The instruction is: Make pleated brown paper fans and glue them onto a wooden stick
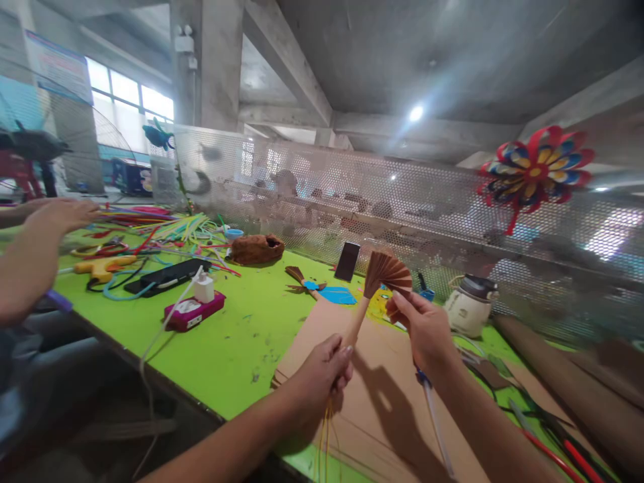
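The left hand (322, 372) is closed around the stem (356, 322); above it spreads the fan (386, 274), its right edge pinched between the fingertips of the right hand (426, 327).

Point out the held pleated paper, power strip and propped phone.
Held pleated paper (385, 274): head view, on its folds.
Power strip (200, 314): head view, on its side.
Propped phone (347, 261): head view, on its screen.
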A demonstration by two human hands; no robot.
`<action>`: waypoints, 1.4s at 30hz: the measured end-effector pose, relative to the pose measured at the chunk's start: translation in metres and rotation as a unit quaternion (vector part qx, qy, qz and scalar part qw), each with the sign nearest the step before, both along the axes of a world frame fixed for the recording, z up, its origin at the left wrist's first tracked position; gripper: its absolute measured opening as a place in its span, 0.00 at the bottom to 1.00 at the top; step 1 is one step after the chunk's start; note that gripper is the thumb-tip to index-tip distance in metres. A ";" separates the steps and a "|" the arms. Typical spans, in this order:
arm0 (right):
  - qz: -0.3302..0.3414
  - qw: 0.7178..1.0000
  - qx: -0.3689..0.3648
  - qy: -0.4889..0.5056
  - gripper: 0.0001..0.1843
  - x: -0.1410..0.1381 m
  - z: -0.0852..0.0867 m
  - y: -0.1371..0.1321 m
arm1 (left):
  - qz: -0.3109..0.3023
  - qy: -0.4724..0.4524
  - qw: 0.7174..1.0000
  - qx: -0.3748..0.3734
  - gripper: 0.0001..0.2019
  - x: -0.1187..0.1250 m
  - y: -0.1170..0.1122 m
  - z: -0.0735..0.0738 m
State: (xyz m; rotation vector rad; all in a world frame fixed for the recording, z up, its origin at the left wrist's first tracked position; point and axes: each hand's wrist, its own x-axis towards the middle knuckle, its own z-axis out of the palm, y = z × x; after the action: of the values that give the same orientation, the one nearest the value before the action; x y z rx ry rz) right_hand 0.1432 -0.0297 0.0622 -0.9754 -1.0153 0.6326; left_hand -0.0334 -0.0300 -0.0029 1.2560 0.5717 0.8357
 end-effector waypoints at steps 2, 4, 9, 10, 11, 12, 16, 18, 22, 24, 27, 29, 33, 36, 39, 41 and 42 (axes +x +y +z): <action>0.021 0.999 0.004 0.032 0.11 0.000 -0.001 -0.005 | 0.004 0.009 1.000 0.004 0.13 0.000 0.000 0.000; 0.037 0.997 0.005 0.068 0.09 -0.002 -0.003 -0.009 | 0.020 0.020 0.999 0.015 0.13 -0.001 0.000 0.002; 0.074 0.989 -0.019 0.130 0.08 -0.018 -0.022 -0.023 | 0.063 0.028 0.997 0.023 0.12 -0.002 0.001 0.006; 0.081 0.987 -0.027 0.137 0.08 -0.023 -0.027 -0.026 | 0.066 0.025 0.997 0.021 0.12 -0.002 0.000 0.006; 0.089 0.985 -0.038 0.143 0.08 -0.027 -0.033 -0.028 | 0.069 0.022 0.997 0.021 0.12 -0.002 0.000 0.006; 0.097 0.983 -0.053 0.149 0.09 -0.032 -0.037 -0.031 | 0.072 0.019 0.997 0.024 0.12 -0.001 0.000 0.005; 0.132 0.972 -0.109 0.159 0.11 -0.046 -0.051 -0.037 | 0.071 0.007 0.997 0.043 0.12 0.001 -0.003 0.006; 0.162 0.968 -0.112 0.158 0.13 -0.053 -0.055 -0.037 | 0.064 0.008 0.997 0.051 0.12 0.001 -0.004 0.008; 0.237 0.949 -0.111 0.178 0.18 -0.064 -0.059 -0.035 | 0.050 0.025 0.997 0.061 0.14 0.001 -0.006 0.013; 0.247 0.944 -0.108 0.191 0.17 -0.068 -0.059 -0.035 | 0.054 0.026 0.996 0.063 0.13 0.000 -0.007 0.013; 0.257 0.935 -0.106 0.220 0.16 -0.073 -0.058 -0.036 | 0.056 0.026 0.996 0.069 0.13 0.001 -0.007 0.012; 0.262 0.928 -0.112 0.241 0.16 -0.075 -0.059 -0.036 | 0.059 0.021 0.996 0.069 0.13 0.002 -0.007 0.010; 0.237 0.937 -0.111 0.231 0.16 -0.075 -0.066 -0.034 | 0.069 0.021 0.995 0.065 0.12 0.004 -0.007 0.007; 0.220 0.945 -0.120 0.212 0.16 -0.075 -0.068 -0.032 | 0.069 0.025 0.995 0.071 0.12 0.005 -0.007 0.005; 0.204 0.952 -0.127 0.189 0.17 -0.074 -0.066 -0.033 | 0.065 0.009 0.995 0.070 0.12 0.005 -0.005 0.003; 0.191 0.964 -0.110 0.148 0.18 -0.072 -0.065 -0.035 | 0.063 0.005 0.996 0.063 0.12 0.005 -0.003 0.000; 0.181 0.971 -0.099 0.121 0.17 -0.069 -0.064 -0.036 | 0.065 0.004 0.996 0.056 0.12 0.004 -0.002 -0.001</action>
State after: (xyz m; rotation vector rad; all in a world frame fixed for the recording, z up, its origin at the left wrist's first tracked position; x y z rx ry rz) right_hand 0.0739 -0.0656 -0.0018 -0.8643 -0.9294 1.1481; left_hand -0.0290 -0.0318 -0.0041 1.3349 0.6242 0.9824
